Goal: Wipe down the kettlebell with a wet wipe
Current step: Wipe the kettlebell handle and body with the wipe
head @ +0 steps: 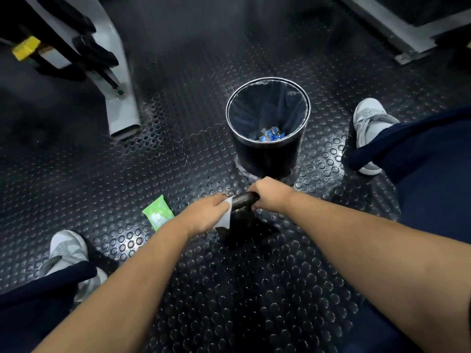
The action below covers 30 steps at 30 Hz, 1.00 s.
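Black kettlebell (242,217) noted on the studded rubber floor (178,149), just before the bin (267,159). Handle's right end is gripped by the right hand (270,194). White wet wipe (225,215) is pinched in the left hand (205,216) and laid against the handle's left end. Wiping judged begun; body likely left. Surface dull, shadowed.

The floor (178,138) is covered in black rubber, raised in round studs and faintly glossy. The kettlebell (243,199) is seen as dark, dull, slightly rough metal. The wet wipe (225,216) is a thin white matt sheet. The wipe packet (158,212) is glossy green plastic. The waste bin (267,159) is shiny black, bright-rimmed and lined with clear film.
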### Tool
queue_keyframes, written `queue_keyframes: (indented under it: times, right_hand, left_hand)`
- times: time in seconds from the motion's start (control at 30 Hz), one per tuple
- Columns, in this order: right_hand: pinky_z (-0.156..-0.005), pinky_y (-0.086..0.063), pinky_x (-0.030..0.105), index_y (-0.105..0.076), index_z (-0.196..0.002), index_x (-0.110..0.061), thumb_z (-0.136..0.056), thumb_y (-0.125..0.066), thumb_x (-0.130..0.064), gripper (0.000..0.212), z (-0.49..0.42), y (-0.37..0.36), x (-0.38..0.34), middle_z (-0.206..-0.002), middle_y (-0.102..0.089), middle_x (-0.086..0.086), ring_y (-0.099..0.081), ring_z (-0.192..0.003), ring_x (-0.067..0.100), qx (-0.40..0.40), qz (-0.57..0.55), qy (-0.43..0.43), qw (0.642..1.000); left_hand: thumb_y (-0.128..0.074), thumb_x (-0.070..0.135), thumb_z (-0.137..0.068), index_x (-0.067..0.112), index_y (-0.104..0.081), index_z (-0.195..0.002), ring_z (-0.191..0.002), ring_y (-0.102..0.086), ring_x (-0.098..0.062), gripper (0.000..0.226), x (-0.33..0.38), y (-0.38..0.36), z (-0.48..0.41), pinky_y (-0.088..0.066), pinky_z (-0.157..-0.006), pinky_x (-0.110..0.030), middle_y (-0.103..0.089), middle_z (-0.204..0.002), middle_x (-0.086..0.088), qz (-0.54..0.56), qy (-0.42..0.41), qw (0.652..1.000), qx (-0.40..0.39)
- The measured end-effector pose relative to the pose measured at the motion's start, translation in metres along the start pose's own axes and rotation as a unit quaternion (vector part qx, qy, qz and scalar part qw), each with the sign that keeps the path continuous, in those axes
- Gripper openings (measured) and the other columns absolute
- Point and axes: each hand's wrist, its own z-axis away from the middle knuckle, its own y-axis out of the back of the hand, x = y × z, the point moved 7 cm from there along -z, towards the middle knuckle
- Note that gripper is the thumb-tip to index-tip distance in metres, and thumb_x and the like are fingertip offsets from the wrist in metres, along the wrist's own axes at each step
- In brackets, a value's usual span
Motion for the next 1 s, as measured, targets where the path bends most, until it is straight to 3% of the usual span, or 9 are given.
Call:
queue_keyframes:
  times: [0.17, 0.23, 0.3, 0.4, 0.5, 0.57, 0.67, 0.87, 1.0]
  right_hand:
    - [-0.077, -0.058, 0.038, -0.065, -0.082, -0.029, -0.080, -0.081, -0.023, 0.018, 0.002, 0.000, -0.001, -0.086, -0.072, -0.002, -0.069, -0.081, 0.019, 0.000, -0.007, 0.006, 1.000]
    - [-0.078, -0.058, 0.038, -0.065, -0.082, -0.030, -0.080, -0.081, -0.021, 0.018, 0.002, 0.000, 0.000, -0.086, -0.072, -0.002, -0.069, -0.081, 0.018, 0.005, -0.014, 0.002, 1.000]
    - [-0.078, -0.059, 0.038, -0.066, -0.079, -0.030, -0.080, -0.080, -0.019, 0.018, 0.003, -0.001, 0.000, -0.083, -0.072, -0.003, -0.069, -0.079, 0.018, 0.005, -0.023, -0.005, 1.000]
    - [-0.077, -0.058, 0.037, -0.067, -0.080, -0.027, -0.079, -0.079, -0.020, 0.014, 0.001, 0.000, -0.001, -0.083, -0.073, -0.001, -0.069, -0.080, 0.020, 0.009, -0.008, -0.005, 1.000]
    - [-0.076, -0.056, 0.036, -0.060, -0.077, -0.027, -0.080, -0.080, -0.020, 0.021, 0.000, -0.001, 0.001, -0.086, -0.072, 0.001, -0.069, -0.083, 0.022, 0.013, -0.016, -0.006, 1.000]
    - [-0.079, -0.055, 0.035, -0.066, -0.088, -0.022, -0.080, -0.082, -0.019, 0.017, 0.001, -0.003, 0.004, -0.092, -0.073, 0.002, -0.069, -0.088, 0.021, 0.020, -0.043, -0.008, 0.999]
    - [-0.083, -0.056, 0.034, -0.074, -0.107, -0.022, -0.077, -0.086, -0.018, 0.032, 0.003, -0.005, 0.012, -0.096, -0.074, -0.003, -0.069, -0.090, 0.016, 0.034, -0.112, -0.023, 0.993]
    - [-0.085, -0.056, 0.031, -0.078, -0.104, -0.027, -0.077, -0.087, -0.018, 0.031, 0.002, -0.007, 0.018, -0.093, -0.076, -0.005, -0.070, -0.090, 0.014, 0.021, -0.158, -0.028, 0.987]
    - [-0.089, -0.058, 0.035, -0.079, -0.106, -0.026, -0.076, -0.088, -0.016, 0.033, 0.004, -0.011, 0.020, -0.094, -0.079, 0.000, -0.073, -0.093, 0.019, 0.033, -0.196, -0.040, 0.979]
  left_hand:
    - [-0.034, 0.052, -0.092, 0.030, -0.055, -0.142, -0.132, -0.051, -0.018, 0.059, -0.047, 0.002, 0.017, -0.037, -0.116, -0.040, -0.054, -0.149, 0.005, 0.084, 0.054, 0.995, 0.007]
    - [-0.037, 0.048, -0.098, 0.029, -0.054, -0.144, -0.134, -0.050, -0.019, 0.053, -0.037, 0.000, 0.016, -0.037, -0.115, -0.039, -0.054, -0.149, 0.005, 0.080, 0.047, 0.996, 0.003]
    - [-0.038, 0.045, -0.102, 0.024, -0.060, -0.132, -0.124, -0.058, -0.021, 0.043, -0.013, -0.001, 0.012, -0.044, -0.108, -0.040, -0.063, -0.135, 0.002, 0.048, 0.019, 0.999, -0.004]
    - [-0.033, 0.059, -0.090, 0.026, -0.063, -0.118, -0.107, -0.063, -0.018, 0.053, 0.026, -0.001, 0.004, -0.050, -0.098, -0.042, -0.068, -0.116, 0.004, 0.019, -0.023, 0.999, -0.013]
    - [-0.031, 0.056, -0.088, 0.032, -0.060, -0.129, -0.114, -0.060, -0.019, 0.056, 0.046, -0.005, -0.007, -0.048, -0.100, -0.043, -0.066, -0.127, 0.004, -0.001, -0.053, 0.999, -0.012]
    - [-0.033, 0.047, -0.095, 0.030, -0.056, -0.140, -0.123, -0.056, -0.020, 0.053, 0.049, -0.008, -0.009, -0.045, -0.103, -0.040, -0.062, -0.137, 0.001, -0.008, -0.068, 0.998, -0.005]
    - [-0.034, 0.041, -0.105, 0.032, -0.050, -0.150, -0.133, -0.051, -0.018, 0.049, 0.037, -0.006, -0.005, -0.039, -0.106, -0.033, -0.055, -0.149, 0.003, -0.007, -0.070, 0.997, 0.014]
    - [-0.041, 0.033, -0.103, 0.034, -0.052, -0.150, -0.134, -0.052, -0.012, 0.047, -0.029, 0.000, 0.014, -0.040, -0.112, -0.030, -0.053, -0.152, 0.009, 0.015, -0.021, 0.998, 0.051]
    - [-0.040, 0.040, -0.098, 0.035, -0.056, -0.146, -0.125, -0.057, -0.011, 0.051, -0.036, 0.000, 0.020, -0.045, -0.104, -0.028, -0.060, -0.144, 0.011, 0.028, -0.002, 0.997, 0.072]
